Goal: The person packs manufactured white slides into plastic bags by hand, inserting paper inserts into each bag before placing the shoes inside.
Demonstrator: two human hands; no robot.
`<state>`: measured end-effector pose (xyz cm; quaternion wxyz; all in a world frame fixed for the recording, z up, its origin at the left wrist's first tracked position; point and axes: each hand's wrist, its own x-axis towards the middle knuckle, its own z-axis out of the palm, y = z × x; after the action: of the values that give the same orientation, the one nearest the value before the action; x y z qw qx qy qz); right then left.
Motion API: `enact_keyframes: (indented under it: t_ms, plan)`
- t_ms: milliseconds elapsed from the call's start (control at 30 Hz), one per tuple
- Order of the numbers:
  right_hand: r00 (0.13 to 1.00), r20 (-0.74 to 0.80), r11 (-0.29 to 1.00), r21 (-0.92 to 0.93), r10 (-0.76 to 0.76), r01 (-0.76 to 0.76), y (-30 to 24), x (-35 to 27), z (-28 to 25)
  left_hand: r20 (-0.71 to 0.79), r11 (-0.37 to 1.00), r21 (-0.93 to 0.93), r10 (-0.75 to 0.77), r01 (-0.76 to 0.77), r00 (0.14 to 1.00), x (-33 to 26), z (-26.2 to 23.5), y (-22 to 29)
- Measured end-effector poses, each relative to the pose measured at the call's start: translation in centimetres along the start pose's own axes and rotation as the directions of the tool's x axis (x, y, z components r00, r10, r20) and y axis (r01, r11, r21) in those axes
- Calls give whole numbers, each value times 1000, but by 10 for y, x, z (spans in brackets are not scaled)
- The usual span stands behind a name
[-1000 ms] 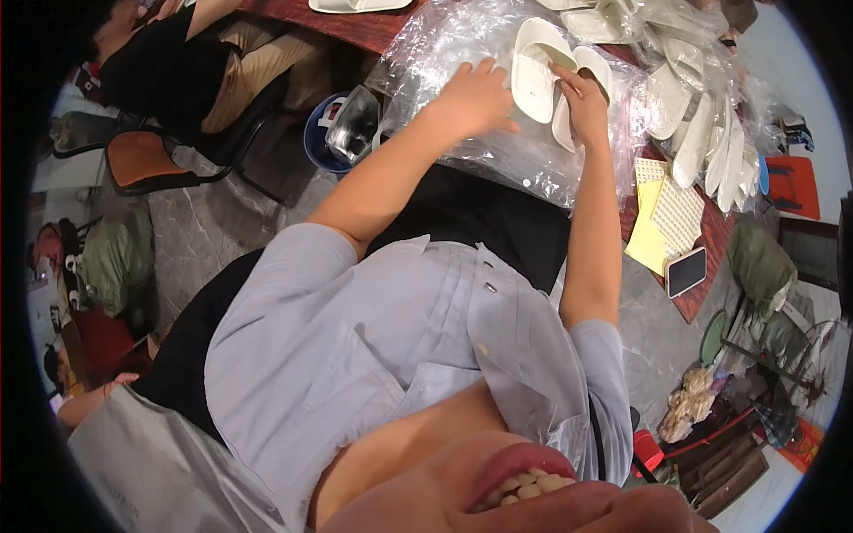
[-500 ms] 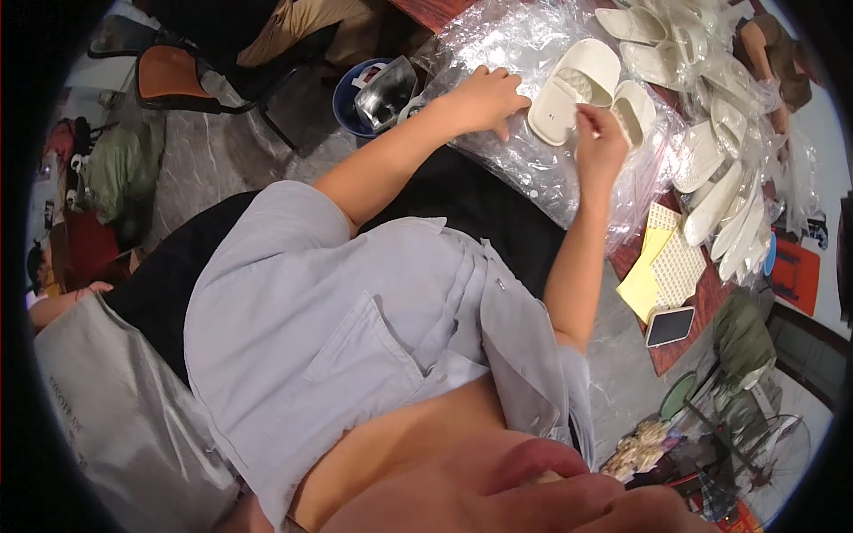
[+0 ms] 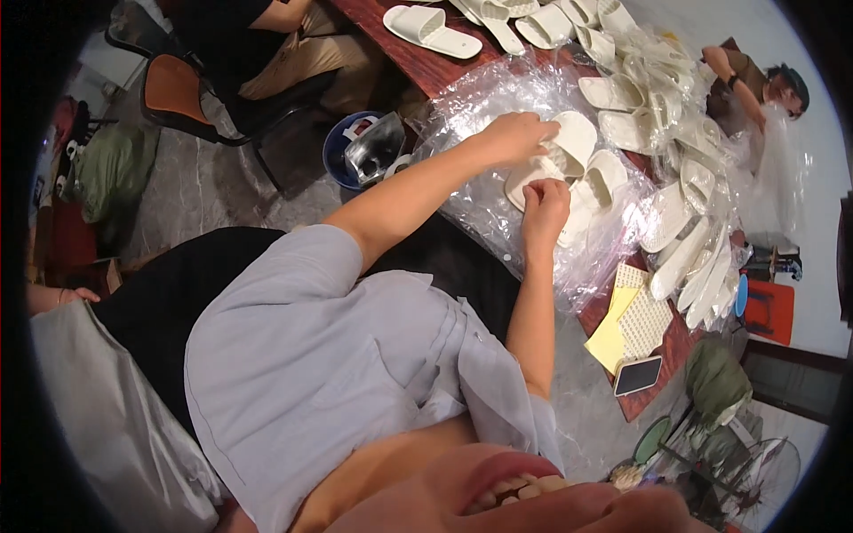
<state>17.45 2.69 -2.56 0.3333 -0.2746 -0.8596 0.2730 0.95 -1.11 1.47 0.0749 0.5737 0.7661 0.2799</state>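
A pair of cream slide slippers lies on clear plastic bags (image 3: pixel 471 102) on the table before me. My left hand (image 3: pixel 517 139) closes on the side of the left slipper (image 3: pixel 577 138), next to its strap. Just nearer, my right hand (image 3: pixel 546 211) is closed with its fingertips pinched over the sole of that slipper; whatever they hold, if anything, is hidden. The other slipper (image 3: pixel 604 178) lies to the right, partly behind my right hand.
Several bagged slippers (image 3: pixel 680 218) pile up along the right of the red-brown table (image 3: pixel 635 395). Sticker sheets (image 3: pixel 647 324), yellow paper (image 3: pixel 606 345) and a phone (image 3: pixel 638 377) lie near its corner. A blue bin (image 3: pixel 338 160) stands left. Co-workers sit nearby.
My left hand has moved from the plastic onto the left slipper. My right hand has drawn closer to it, still pinched. The whole view has shifted, showing more of the table's far side.
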Motion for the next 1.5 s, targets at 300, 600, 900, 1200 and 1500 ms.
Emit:
enact_keyframes:
  t_ms: [300,600,900,1200,1500]
  plan:
    - [998,3,997,42,64,-64,2,10,5,-325,972,-235,-92,14,941,-2,48,-22]
    - [998,-33,992,-120,-48,44,2,5,13,-325,972,-233,-103,26,940,-9,50,-18]
    - [999,-28,996,-76,-43,41,10,7,13,-380,983,-184,-59,-13,923,-7,51,-20]
    - [998,-47,984,-177,-45,36,8,7,20,-394,981,-193,-60,-19,917,-7,54,-22]
    - [997,81,990,141,16,-28,19,8,2,-305,975,-224,-74,4,949,-6,58,-23]
